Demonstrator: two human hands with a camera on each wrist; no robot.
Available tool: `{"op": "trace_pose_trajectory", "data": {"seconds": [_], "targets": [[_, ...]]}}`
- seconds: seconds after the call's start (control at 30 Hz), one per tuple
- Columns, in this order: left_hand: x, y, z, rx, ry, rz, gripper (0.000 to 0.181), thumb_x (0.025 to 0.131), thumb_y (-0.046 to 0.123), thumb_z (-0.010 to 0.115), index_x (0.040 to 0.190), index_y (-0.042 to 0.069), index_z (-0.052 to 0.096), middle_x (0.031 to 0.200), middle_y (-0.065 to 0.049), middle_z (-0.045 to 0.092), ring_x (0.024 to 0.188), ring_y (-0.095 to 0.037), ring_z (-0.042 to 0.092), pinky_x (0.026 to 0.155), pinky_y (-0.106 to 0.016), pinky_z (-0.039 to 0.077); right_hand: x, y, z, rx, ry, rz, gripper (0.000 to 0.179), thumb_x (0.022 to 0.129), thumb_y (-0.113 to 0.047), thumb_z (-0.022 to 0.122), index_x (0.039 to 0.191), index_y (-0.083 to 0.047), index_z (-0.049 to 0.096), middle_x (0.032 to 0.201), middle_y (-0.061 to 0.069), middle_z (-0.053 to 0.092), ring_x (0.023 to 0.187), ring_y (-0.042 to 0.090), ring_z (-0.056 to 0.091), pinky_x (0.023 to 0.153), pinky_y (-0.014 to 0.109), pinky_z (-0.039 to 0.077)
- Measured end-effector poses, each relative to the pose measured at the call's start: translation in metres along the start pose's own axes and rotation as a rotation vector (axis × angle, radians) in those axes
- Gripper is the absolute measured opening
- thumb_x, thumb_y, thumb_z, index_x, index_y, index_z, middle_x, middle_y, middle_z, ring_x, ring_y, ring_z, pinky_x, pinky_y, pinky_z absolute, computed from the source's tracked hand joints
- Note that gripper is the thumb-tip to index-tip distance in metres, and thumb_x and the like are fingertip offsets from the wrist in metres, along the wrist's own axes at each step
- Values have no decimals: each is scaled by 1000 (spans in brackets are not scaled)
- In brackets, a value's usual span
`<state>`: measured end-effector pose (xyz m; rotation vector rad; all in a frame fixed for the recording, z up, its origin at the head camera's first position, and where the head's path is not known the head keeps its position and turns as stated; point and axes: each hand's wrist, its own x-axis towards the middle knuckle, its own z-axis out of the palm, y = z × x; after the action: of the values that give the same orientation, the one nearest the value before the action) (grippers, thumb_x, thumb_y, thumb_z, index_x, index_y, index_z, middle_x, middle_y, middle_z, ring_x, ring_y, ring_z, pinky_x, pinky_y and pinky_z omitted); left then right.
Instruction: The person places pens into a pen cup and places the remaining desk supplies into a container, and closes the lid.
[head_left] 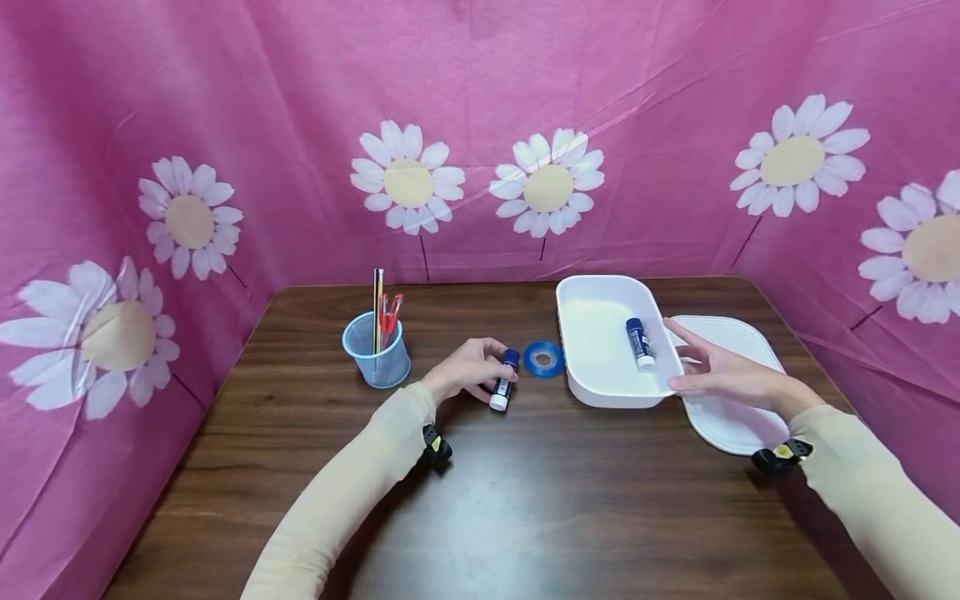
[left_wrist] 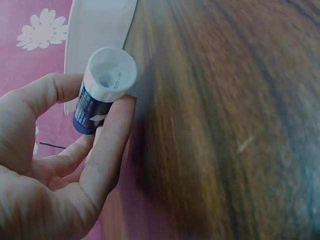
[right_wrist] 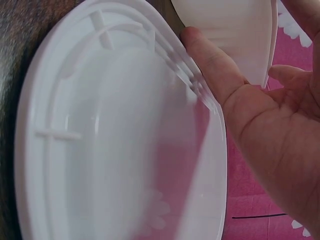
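My left hand (head_left: 471, 367) pinches a glue stick (head_left: 504, 382) with a dark blue body and a white end, between thumb and fingers. In the left wrist view the white end of this glue stick (left_wrist: 111, 75) faces the camera. A white plastic box (head_left: 600, 333) stands to its right, uncovered. Inside the box lies a second blue and white glue stick (head_left: 640, 344). My right hand (head_left: 723, 371) rests against the box's right side, thumb and fingers spread along the wall. From the right wrist, extended fingers (right_wrist: 215, 60) show beside the box (right_wrist: 225, 20).
A roll of blue tape (head_left: 543, 359) lies between the left hand and the box. A white lid (head_left: 731, 417) lies under the right forearm. At the left, a light blue mesh cup (head_left: 382, 367) holds pens and pencils. A pink flowered cloth (head_left: 480, 83) surrounds the wooden table (head_left: 480, 517).
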<state>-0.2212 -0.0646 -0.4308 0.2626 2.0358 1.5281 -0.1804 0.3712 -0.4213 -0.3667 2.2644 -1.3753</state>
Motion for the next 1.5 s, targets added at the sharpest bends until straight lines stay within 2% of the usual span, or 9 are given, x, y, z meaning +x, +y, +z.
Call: {"op": "trace_pose_trajectory", "data": {"seconds": [0.43, 0.5, 0.63, 0.7, 0.8, 0.87, 0.93, 1.27, 1.5], "targets": [[9, 7, 15, -75, -77, 22, 53, 88, 14, 78, 132, 4, 52, 101, -11, 74, 74, -23, 68, 67, -45, 63, 0, 2, 0, 30, -11, -11, 104, 96, -9, 70, 163, -26, -8, 159, 34, 12, 142, 50, 23, 93, 21, 49], [9, 9, 16, -88, -88, 24, 53, 88, 15, 78, 133, 4, 53, 103, -12, 72, 77, -23, 69, 68, -44, 63, 1, 3, 0, 41, -15, -17, 103, 96, -9, 69, 163, -27, -7, 159, 34, 11, 143, 40, 30, 94, 21, 49], [8, 15, 17, -128, -137, 33, 53, 90, 16, 76, 136, 5, 53, 108, -15, 68, 83, -26, 70, 71, -45, 63, 2, 3, 0, 78, -32, -23, 104, 96, -6, 68, 163, -27, -9, 159, 34, 11, 131, 7, 44, 95, 22, 49], [10, 17, 17, -147, -163, 38, 53, 90, 16, 76, 137, 6, 54, 110, -15, 68, 85, -27, 70, 72, -46, 63, 2, 3, 0, 85, -36, -22, 104, 96, -6, 68, 163, -26, -9, 158, 35, 11, 128, 2, 45, 95, 22, 49], [13, 20, 17, -163, -189, 42, 52, 91, 17, 75, 137, 8, 54, 113, -16, 68, 86, -27, 71, 73, -46, 62, 2, 2, 0, 64, -31, -21, 104, 96, -8, 68, 163, -26, -10, 158, 36, 11, 138, 23, 40, 95, 21, 49], [14, 23, 17, -173, -201, 44, 51, 91, 18, 75, 137, 9, 54, 115, -16, 68, 88, -27, 71, 74, -46, 62, 2, 1, 0, 48, -23, -14, 104, 96, -9, 69, 163, -27, -9, 158, 36, 11, 142, 40, 31, 94, 20, 48], [16, 27, 18, -189, -216, 40, 51, 92, 17, 74, 138, 10, 54, 116, -17, 67, 90, -28, 71, 76, -47, 62, 2, 1, 0, 41, -17, -6, 105, 96, -10, 69, 163, -28, -9, 157, 36, 12, 142, 51, 22, 93, 19, 48], [22, 45, 18, -262, -270, 60, 50, 95, 11, 67, 141, 7, 51, 118, -19, 67, 93, -32, 70, 80, -50, 61, 2, 1, 0, 58, -19, 6, 106, 96, -10, 70, 163, -28, -9, 158, 36, 10, 143, 53, 18, 94, 20, 48], [27, 61, 24, -270, -258, 92, 47, 95, 10, 65, 140, 8, 53, 115, -18, 66, 94, -33, 68, 80, -49, 61, 2, 1, 0, 62, -13, 11, 106, 95, -9, 70, 163, -29, -9, 159, 35, 9, 143, 54, 16, 93, 19, 48]]}}
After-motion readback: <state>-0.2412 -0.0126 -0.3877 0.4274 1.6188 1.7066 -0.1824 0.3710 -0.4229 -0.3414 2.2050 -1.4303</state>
